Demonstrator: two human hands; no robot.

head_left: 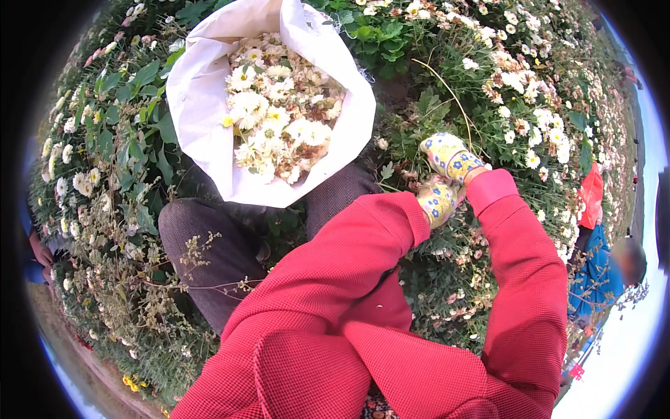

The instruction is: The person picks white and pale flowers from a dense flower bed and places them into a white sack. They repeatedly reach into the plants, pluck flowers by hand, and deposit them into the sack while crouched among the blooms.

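Both my hands wear pale yellow gloves printed with blue flowers, and they meet among the green stems right of the sack. My right hand (450,155) is the farther one, its fingers curled in toward the leaves. Just below it and touching it, my left hand (439,199) is closed too. What lies within their fingers is hidden by the gloves and foliage. A thin dry stalk (457,101) arches up behind my right hand. Against my knees leans an open white sack (199,115) holding a heap of picked white and browning chrysanthemum heads (279,112).
Dense flowering chrysanthemum plants (520,84) surround me, with taller leafy weeds (143,84) to the left. My bent knee (202,237) is below the sack. At the far right are a person in blue (593,276) and a red bag (591,195); another person's hand (42,251) shows far left.
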